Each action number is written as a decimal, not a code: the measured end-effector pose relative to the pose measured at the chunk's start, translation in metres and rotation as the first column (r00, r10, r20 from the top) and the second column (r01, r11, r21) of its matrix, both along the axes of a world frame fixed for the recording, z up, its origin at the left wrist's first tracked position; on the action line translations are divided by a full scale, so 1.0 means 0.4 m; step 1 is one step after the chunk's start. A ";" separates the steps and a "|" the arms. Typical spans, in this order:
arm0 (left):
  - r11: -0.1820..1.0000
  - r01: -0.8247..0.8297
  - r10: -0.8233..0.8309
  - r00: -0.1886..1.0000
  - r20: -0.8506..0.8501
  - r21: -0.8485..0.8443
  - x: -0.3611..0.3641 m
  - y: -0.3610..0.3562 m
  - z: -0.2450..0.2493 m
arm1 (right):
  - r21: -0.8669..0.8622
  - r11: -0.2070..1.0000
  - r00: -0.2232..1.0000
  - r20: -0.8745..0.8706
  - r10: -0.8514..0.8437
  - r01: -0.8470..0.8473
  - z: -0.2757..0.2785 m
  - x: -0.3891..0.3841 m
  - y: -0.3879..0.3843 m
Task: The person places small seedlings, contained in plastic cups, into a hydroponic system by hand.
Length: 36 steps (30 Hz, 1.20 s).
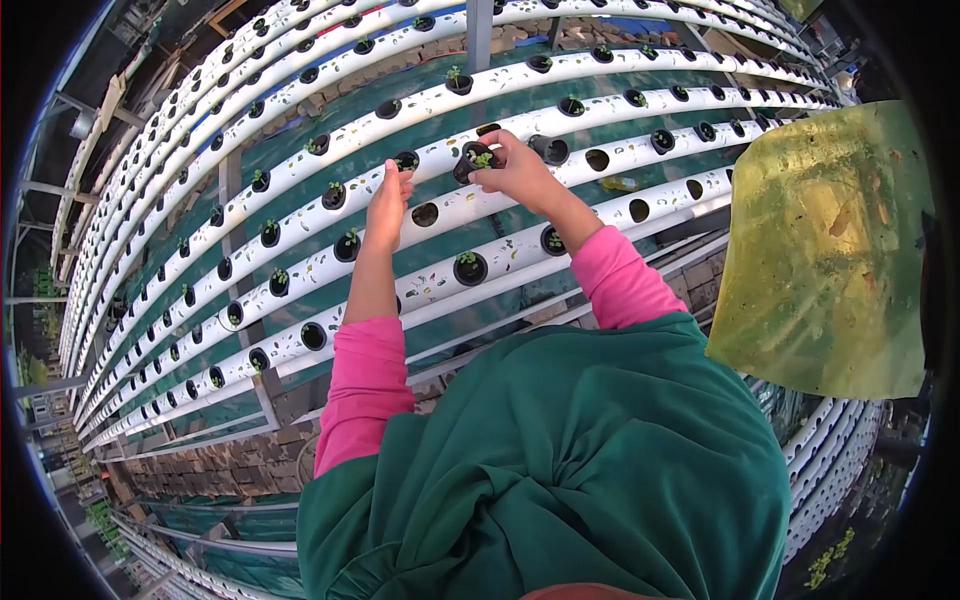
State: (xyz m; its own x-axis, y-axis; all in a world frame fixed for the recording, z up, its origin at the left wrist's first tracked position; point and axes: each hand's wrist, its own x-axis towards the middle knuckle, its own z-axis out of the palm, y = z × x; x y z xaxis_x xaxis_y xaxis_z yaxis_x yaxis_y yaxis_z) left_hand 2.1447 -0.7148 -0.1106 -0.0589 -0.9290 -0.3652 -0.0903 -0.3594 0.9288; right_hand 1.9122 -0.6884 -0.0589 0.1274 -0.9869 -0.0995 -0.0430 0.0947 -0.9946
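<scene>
Right hand (pixel 520 172) pinching net pot (pixel 477 159) with green seedling, at 12 o'clock in view, over white pipe (pixel 628 154). Left hand (pixel 388 203) at pot's 8 o'clock, fingers pressed together, resting on pipes, holding nothing. Yellow sheet (pixel 830 250) at 3 o'clock.
</scene>
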 end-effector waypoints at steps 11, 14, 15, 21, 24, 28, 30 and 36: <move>0.999 0.036 -0.036 0.999 -0.007 -0.007 0.004 -0.006 -0.009 | -0.069 0.858 0.787 -0.367 -0.496 0.508 -0.045 -0.426 0.042; 0.999 0.040 -0.040 0.999 0.000 -0.021 0.005 -0.005 -0.011 | -0.037 0.844 0.778 -0.369 -0.509 0.535 -0.075 -0.435 0.043; 0.999 0.041 -0.041 0.999 0.001 -0.021 0.004 -0.005 -0.010 | -0.046 0.851 0.757 -0.433 -0.490 0.524 -0.068 -0.425 0.046; 0.999 0.042 -0.042 0.999 0.027 -0.028 0.002 -0.006 -0.009 | -0.237 0.888 0.614 -0.651 -0.446 0.393 -0.084 -0.402 0.059; 0.999 0.036 -0.035 0.999 0.023 -0.025 0.004 -0.003 -0.007 | -0.353 0.870 0.495 -0.719 -0.487 0.344 -0.087 -0.387 0.061; 0.999 0.040 -0.039 0.999 0.018 -0.024 0.005 -0.007 -0.014 | -0.426 0.868 0.438 -0.749 -0.497 0.257 -0.026 -0.341 0.084; 0.999 0.039 -0.038 0.999 0.017 -0.026 0.005 -0.008 -0.017 | -0.242 0.947 0.585 -0.745 -0.322 0.212 0.045 -0.288 0.114; 0.996 0.073 -0.071 0.997 0.033 -0.046 0.011 -0.011 -0.023 | 0.009 0.955 0.340 -0.933 0.114 -0.296 0.010 -0.177 0.246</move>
State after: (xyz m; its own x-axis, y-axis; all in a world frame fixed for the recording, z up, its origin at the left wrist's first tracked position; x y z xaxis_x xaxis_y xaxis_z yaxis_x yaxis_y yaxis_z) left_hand 2.1490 -0.7192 -0.1197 -0.1155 -0.9392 -0.3235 -0.1440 -0.3064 0.9410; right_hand 1.8414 -0.5901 -0.0549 0.2465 -0.9552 -0.1637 -0.9304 -0.1859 -0.3160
